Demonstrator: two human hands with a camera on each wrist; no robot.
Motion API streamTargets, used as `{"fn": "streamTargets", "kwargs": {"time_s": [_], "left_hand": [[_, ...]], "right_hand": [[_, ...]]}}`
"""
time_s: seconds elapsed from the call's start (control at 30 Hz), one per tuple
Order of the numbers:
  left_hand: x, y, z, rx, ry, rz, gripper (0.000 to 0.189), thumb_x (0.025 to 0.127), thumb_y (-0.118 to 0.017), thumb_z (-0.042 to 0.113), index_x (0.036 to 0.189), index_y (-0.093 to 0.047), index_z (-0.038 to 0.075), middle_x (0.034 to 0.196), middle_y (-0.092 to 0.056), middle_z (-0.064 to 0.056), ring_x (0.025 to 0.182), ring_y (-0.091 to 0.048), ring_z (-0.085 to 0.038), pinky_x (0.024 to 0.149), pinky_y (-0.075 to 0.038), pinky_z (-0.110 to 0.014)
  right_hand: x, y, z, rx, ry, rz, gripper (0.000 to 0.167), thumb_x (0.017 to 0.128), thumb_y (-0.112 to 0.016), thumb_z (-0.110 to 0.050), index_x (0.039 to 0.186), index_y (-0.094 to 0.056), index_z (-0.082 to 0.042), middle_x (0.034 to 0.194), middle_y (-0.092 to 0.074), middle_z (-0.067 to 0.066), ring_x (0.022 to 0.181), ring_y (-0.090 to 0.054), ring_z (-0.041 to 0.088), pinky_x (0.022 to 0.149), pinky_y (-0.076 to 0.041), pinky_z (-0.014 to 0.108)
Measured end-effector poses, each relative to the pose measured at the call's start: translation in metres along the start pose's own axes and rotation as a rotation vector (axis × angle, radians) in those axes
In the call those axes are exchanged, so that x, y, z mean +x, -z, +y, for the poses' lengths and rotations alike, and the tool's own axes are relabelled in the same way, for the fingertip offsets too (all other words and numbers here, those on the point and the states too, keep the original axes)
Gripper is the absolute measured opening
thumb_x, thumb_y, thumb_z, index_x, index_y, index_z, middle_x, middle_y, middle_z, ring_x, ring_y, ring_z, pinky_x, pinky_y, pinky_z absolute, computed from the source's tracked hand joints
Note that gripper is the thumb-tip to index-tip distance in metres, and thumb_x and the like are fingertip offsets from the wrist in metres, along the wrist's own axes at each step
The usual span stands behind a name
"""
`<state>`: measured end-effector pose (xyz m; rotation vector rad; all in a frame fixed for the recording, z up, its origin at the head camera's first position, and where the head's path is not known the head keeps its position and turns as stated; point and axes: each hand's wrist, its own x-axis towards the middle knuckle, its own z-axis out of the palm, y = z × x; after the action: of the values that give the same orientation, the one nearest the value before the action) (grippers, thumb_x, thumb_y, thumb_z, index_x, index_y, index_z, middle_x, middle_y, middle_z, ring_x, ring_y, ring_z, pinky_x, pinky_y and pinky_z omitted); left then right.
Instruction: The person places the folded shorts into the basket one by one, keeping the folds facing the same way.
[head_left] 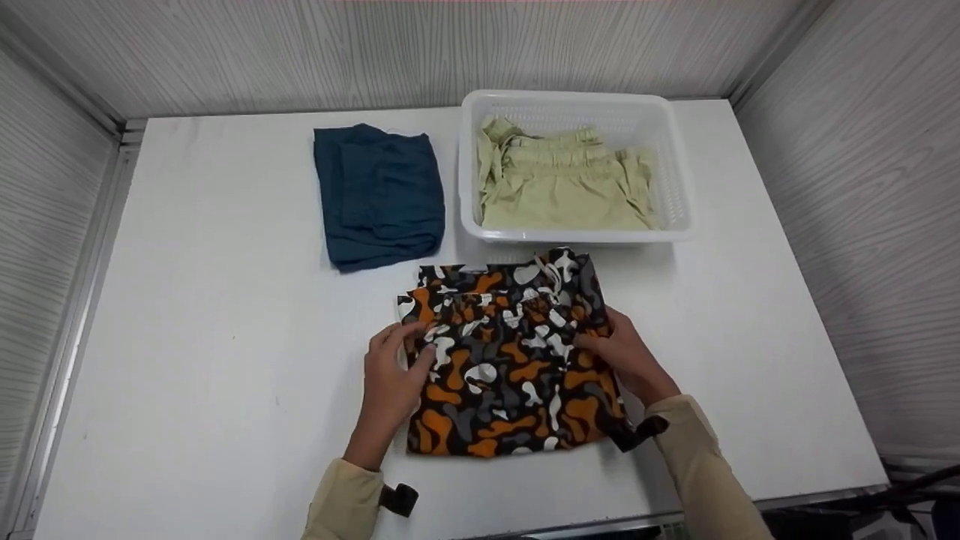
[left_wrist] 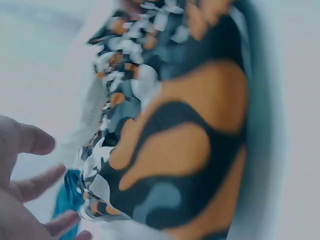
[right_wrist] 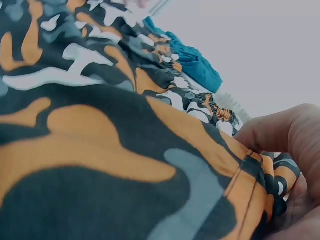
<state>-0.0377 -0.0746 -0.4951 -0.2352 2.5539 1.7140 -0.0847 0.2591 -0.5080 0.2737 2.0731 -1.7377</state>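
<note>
Camouflage-patterned shorts (head_left: 502, 405) in black, orange, grey and white lie folded on the table, with their gathered waistband and a pale drawstring toward the back. At their left edge is my left hand (head_left: 394, 375); its fingers (left_wrist: 37, 142) are spread and relaxed in the left wrist view, beside the fabric. On the opposite side, my right hand (head_left: 630, 356) pinches the shorts' right edge between thumb and fingers, and the right wrist view shows the thumb (right_wrist: 267, 132) on top of the stitched edge. The fingertips under the cloth are hidden.
Folded dark blue cloth (head_left: 382, 195) lies behind the shorts to the left. A white plastic basket (head_left: 577, 236) at the back holds pale green elastic-waisted garments (head_left: 566, 191). Panelled walls (head_left: 300, 56) bound the white table (head_left: 210, 337) at the back and sides.
</note>
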Motion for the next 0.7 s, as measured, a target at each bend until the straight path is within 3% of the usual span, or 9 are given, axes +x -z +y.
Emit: {"fn": "streamTargets", "kwargs": {"time_s": [0.13, 0.23, 0.3, 0.37, 0.5, 0.6, 0.7], "left_hand": [[0.005, 0.005, 0.000, -0.303, 0.271, -0.058, 0.067, 0.098, -0.066, 0.024, 0.157, -0.036, 0.014, 0.158, -0.034, -0.016, 0.140, -0.040, -0.033, 0.114, -0.035, -0.049], [0.010, 0.007, 0.002, -0.443, 0.385, -0.069, 0.083, 0.096, -0.069, 0.025, 0.162, -0.020, 0.013, 0.158, -0.034, -0.018, 0.136, -0.046, -0.033, 0.110, -0.040, -0.046], [0.014, 0.008, 0.003, -0.521, 0.435, -0.084, 0.087, 0.095, -0.071, 0.023, 0.162, -0.016, 0.008, 0.156, -0.037, -0.022, 0.135, -0.048, -0.033, 0.110, -0.040, -0.043], [0.018, 0.007, 0.003, -0.594, 0.455, -0.106, 0.086, 0.094, -0.072, 0.020, 0.160, -0.019, 0.001, 0.152, -0.041, -0.024, 0.132, -0.050, -0.033, 0.108, -0.042, -0.041], [0.025, 0.004, 0.000, -0.702, 0.446, -0.183, 0.068, 0.094, -0.072, 0.015, 0.149, -0.039, -0.008, 0.141, -0.054, -0.023, 0.123, -0.057, -0.028, 0.100, -0.048, -0.034], [0.023, 0.002, -0.002, -0.677, 0.400, -0.257, 0.061, 0.094, -0.074, 0.015, 0.146, -0.047, -0.002, 0.137, -0.058, -0.018, 0.118, -0.060, -0.025, 0.097, -0.050, -0.032], [0.018, 0.001, -0.003, -0.587, 0.320, -0.327, 0.069, 0.091, -0.076, 0.016, 0.151, -0.043, 0.010, 0.140, -0.056, -0.012, 0.121, -0.058, -0.024, 0.100, -0.049, -0.035]], "right_hand": [[-0.004, 0.003, -0.001, 0.065, -0.018, -0.039, 0.052, 0.091, -0.069, -0.009, 0.140, -0.052, -0.010, 0.115, -0.059, 0.015, 0.093, -0.065, 0.027, 0.078, -0.056, 0.036], [-0.006, 0.004, 0.000, 0.131, -0.038, -0.093, 0.057, 0.093, -0.071, -0.013, 0.145, -0.048, -0.011, 0.120, -0.058, 0.015, 0.099, -0.065, 0.027, 0.083, -0.056, 0.038], [-0.008, 0.004, 0.001, 0.192, -0.066, -0.125, 0.061, 0.093, -0.072, -0.015, 0.148, -0.045, -0.015, 0.122, -0.058, 0.016, 0.102, -0.065, 0.028, 0.086, -0.056, 0.040], [-0.009, 0.005, 0.001, 0.241, -0.095, -0.153, 0.065, 0.094, -0.072, -0.016, 0.151, -0.041, -0.017, 0.124, -0.057, 0.016, 0.105, -0.064, 0.029, 0.088, -0.055, 0.041], [-0.012, 0.005, 0.001, 0.312, -0.126, -0.174, 0.068, 0.095, -0.071, -0.016, 0.154, -0.037, -0.019, 0.127, -0.055, 0.015, 0.108, -0.063, 0.029, 0.090, -0.055, 0.042], [-0.013, 0.004, -0.001, 0.337, -0.115, -0.184, 0.072, 0.095, -0.070, -0.013, 0.157, -0.033, -0.022, 0.132, -0.051, 0.016, 0.110, -0.062, 0.029, 0.090, -0.054, 0.042], [-0.014, 0.004, -0.002, 0.348, -0.095, -0.194, 0.079, 0.095, -0.069, -0.009, 0.160, -0.028, -0.029, 0.138, -0.047, 0.017, 0.113, -0.061, 0.030, 0.091, -0.054, 0.042]]}}
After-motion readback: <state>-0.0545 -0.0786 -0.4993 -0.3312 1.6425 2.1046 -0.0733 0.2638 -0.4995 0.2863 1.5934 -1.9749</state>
